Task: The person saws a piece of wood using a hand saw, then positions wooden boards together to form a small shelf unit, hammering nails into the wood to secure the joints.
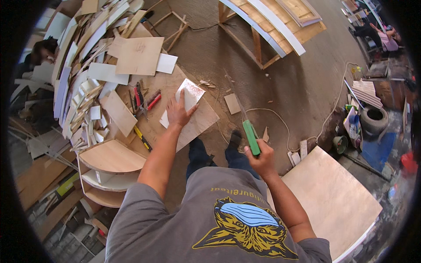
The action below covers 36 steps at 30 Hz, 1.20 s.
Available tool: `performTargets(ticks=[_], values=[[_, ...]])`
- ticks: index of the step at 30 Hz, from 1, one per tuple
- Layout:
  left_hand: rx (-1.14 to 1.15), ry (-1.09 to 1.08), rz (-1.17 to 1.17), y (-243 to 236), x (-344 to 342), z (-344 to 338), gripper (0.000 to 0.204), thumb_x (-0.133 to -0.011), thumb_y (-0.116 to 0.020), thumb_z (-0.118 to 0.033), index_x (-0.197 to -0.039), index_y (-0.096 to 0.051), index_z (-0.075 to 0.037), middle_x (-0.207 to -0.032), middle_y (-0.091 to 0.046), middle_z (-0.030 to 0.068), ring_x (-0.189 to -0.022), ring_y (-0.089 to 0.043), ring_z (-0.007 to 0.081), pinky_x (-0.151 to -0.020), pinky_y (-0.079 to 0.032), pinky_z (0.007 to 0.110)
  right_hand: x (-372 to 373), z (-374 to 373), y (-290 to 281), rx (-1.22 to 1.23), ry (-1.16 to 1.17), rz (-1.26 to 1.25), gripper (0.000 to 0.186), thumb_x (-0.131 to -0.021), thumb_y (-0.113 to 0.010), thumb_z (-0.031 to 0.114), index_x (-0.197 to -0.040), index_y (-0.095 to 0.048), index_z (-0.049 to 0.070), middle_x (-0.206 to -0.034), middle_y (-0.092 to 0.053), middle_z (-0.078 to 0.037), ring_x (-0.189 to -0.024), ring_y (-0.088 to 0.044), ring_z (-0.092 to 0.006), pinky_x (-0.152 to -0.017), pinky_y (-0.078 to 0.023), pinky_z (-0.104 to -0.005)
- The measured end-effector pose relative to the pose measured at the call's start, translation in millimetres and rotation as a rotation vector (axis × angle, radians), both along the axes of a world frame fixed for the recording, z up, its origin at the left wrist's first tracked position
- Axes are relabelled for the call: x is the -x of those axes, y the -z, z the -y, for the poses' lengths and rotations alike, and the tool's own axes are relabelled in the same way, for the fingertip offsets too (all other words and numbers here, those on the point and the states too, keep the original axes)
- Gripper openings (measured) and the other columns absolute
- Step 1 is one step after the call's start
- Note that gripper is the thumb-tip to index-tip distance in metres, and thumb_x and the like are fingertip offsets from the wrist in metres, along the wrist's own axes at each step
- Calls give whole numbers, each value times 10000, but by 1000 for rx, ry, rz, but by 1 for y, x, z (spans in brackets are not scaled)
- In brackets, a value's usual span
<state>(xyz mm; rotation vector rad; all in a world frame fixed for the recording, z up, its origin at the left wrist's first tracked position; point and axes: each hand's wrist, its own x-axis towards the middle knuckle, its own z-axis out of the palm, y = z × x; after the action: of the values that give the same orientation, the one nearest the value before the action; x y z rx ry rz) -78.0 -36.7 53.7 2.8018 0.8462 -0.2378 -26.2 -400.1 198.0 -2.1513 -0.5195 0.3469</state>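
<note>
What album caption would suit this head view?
Left hand on a white board, right hand holding a green-handled saw, wood scraps piled alongside.

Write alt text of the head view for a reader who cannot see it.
Seen from above, a right hand grips what looks like a green-handled saw; the left hand rests on a white piece atop a plywood board. Wood offcuts lie piled at left.

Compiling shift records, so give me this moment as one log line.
left hand: on white piece | right hand: gripping green-handled tool | blade: apart from white piece | red-handled tools: on plywood
</note>
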Motion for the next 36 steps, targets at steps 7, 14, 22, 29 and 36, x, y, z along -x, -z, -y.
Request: performTargets(ticks=[7, 14, 22, 29, 36], values=[[651, -334, 650, 17, 102, 6, 728, -953, -693, -463, -1429, -548, 68, -1251, -671, 212, -1189, -615, 308, -1039, -452, 435, -4, -57, 46, -138, -453, 280, 365, -734, -721, 102, -1086, -643, 52, -902, -650, -137, -831, -675, -354, -696, -539, -445], [1709, -1045, 1079, -22, 169, 29, 792, -1017, -437, -701, -1495, -510, -73, -1324, -667, 172, -1133, -686, 323, -952, -582, 485, 6, -147, 88, -125, -711, 583, 256, -862, -629, 108, -1116, -645, 80, -888, -635, -83, -822, -667, -264, -725, -528, -371], [1749, -1322, 1128, -9, 233, 32, 601, -812, -643, -219, -1340, -550, 51, -1201, -682, 232, -1090, -690, 393, -1028, -539, 524, 54, -221, 149, 58, -824, 626, 433, -883, -599, 133, -1307, -615, 49, -1068, -620, -147, -1014, -612, -319, -941, -479, -444], [1404, -1234, 795, -28, 213, 81, 415, -919, -678, -137, -1268, -588, 69, -1118, -701, 167, -992, -720, 283, -859, -605, 408, 61, -199, 135, -82, -642, 339, 331, -951, -633, 174, -1258, -667, 55, -1092, -673, -170, -1057, -630, -357, -939, -492, -469], [1373, -662, 421, -31, 130, 127, 533, -975, -726, -400, -1235, -684, 64, -1066, -767, 187, -942, -760, 275, -813, -580, 382, 53, -106, 150, -51, -125, -266, 373, -1003, -651, 269, -1273, -641, 12, -968, -733, -233, -896, -708, -423, -807, -541, -500]])
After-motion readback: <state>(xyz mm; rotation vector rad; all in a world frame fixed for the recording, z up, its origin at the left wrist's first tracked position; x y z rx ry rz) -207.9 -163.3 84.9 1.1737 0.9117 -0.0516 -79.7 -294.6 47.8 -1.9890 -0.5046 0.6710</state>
